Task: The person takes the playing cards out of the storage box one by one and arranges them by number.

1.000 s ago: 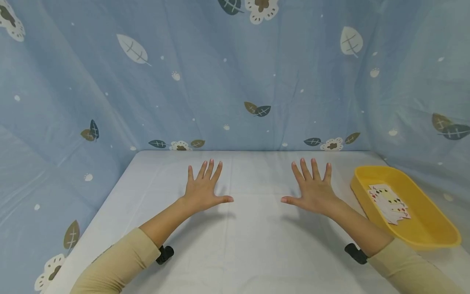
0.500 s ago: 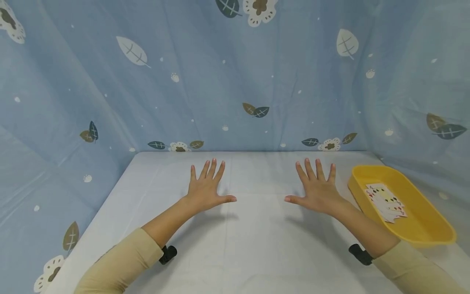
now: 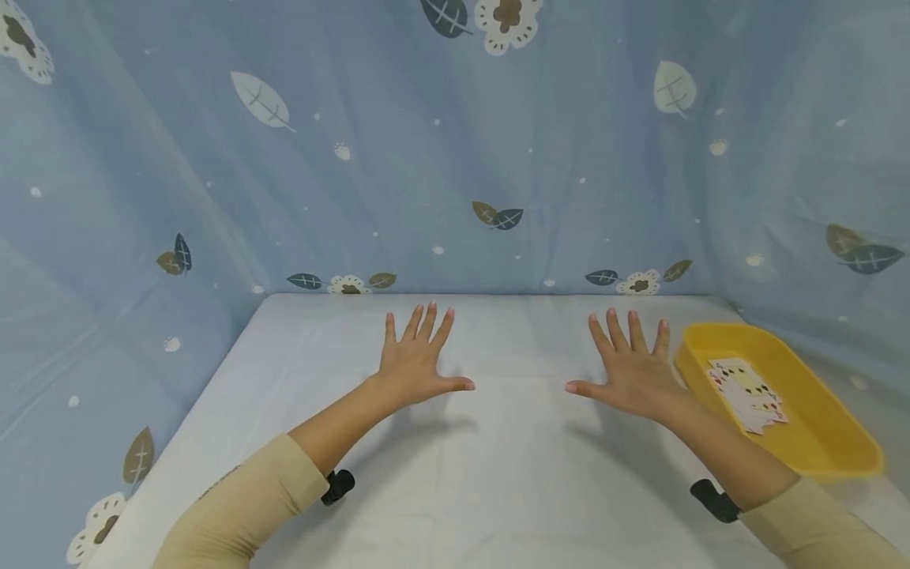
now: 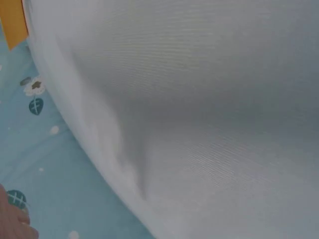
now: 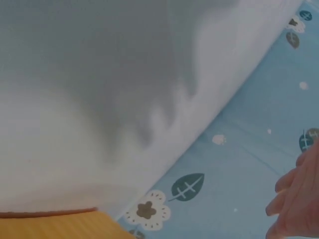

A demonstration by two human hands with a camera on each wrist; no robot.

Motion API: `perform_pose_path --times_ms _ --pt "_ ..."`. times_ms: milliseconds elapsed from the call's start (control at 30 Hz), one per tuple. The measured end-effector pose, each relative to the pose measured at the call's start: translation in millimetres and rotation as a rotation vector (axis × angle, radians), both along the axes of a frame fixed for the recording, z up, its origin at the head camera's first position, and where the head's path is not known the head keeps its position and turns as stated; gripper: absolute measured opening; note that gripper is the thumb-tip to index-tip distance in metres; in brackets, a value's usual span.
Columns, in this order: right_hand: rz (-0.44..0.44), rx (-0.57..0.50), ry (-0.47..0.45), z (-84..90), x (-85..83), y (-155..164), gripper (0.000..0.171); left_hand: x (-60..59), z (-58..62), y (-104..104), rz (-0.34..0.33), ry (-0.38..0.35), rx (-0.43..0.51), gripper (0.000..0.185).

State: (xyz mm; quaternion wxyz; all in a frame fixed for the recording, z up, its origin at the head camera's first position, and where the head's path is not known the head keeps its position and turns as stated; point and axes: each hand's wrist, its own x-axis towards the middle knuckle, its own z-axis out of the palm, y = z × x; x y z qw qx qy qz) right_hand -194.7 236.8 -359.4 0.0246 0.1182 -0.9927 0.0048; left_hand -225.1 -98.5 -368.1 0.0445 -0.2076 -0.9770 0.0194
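Observation:
Both hands hover palm-down over a white table (image 3: pixel 490 490) with fingers spread and straight, holding nothing. My left hand (image 3: pixel 419 359) is left of centre. My right hand (image 3: pixel 633 367) is right of centre, just beside a yellow tray (image 3: pixel 832 450) that holds several playing cards (image 3: pixel 750 387). In the right wrist view only some fingers (image 5: pixel 299 199) show at the lower right, above the table (image 5: pixel 99 99). The left wrist view shows a fingertip (image 4: pixel 12 216) at the lower left corner and a sliver of the tray (image 4: pixel 13 22).
A blue cloth (image 3: pixel 455 142) printed with leaves and flowers walls the table on the back and both sides. A black wrist camera mount sits under each forearm (image 3: pixel 337 486) (image 3: pixel 714 502). Cream sleeves cover both arms.
Both hands have drifted a little to the right, the right hand closing on the yellow tray. Their fingers stay spread and straight.

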Motion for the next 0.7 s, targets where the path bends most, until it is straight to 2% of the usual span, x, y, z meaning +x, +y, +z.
perform_pose_path --times_ms 400,700 --pt "0.002 -0.037 -0.062 8.3 8.9 19.7 0.115 -1.9 7.0 19.3 -0.022 -0.003 0.020 0.113" --pt "0.017 -0.104 -0.109 10.4 18.3 38.6 0.113 -0.3 2.5 40.9 -0.055 -0.021 0.093 0.112"
